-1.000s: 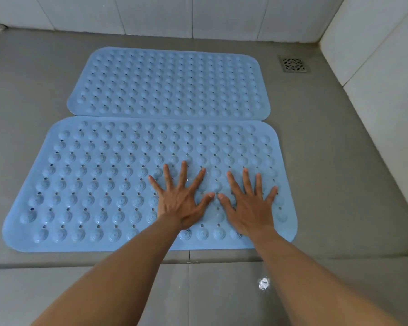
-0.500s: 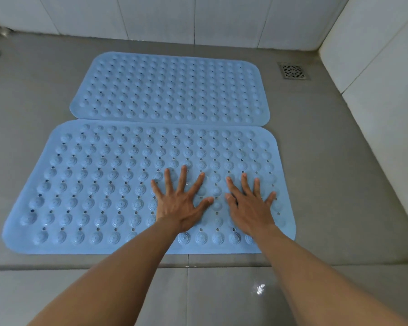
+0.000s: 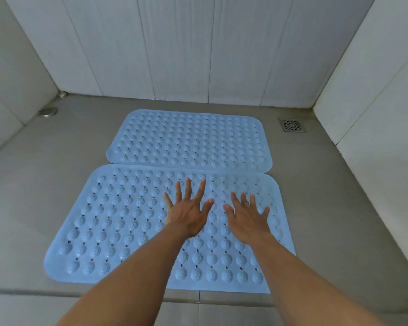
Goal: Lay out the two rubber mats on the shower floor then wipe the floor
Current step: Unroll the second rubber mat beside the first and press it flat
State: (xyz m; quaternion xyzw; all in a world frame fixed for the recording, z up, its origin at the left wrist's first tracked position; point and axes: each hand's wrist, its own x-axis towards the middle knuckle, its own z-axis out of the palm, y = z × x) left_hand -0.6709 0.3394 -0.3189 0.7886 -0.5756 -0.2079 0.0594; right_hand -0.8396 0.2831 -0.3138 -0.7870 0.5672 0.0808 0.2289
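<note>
Two light blue rubber mats with raised bumps and small holes lie flat on the grey shower floor [image 3: 57, 175]. The far mat [image 3: 189, 140] sits near the back wall. The near mat [image 3: 118, 222] lies in front of it, their long edges touching. My left hand [image 3: 187, 209] and my right hand [image 3: 246, 217] hover palm down over the middle and right of the near mat. Fingers are spread on both hands and neither holds anything.
A square metal drain grate [image 3: 291, 125] is set in the floor at the back right. A round metal fitting [image 3: 48, 111] sits at the back left. White tiled walls [image 3: 198, 48] close in three sides. A low step edge [image 3: 21, 291] runs along the front.
My head has tilted up, so more of the back wall shows. Both hands have lifted off the near mat and moved forward. The mats have stayed in place.
</note>
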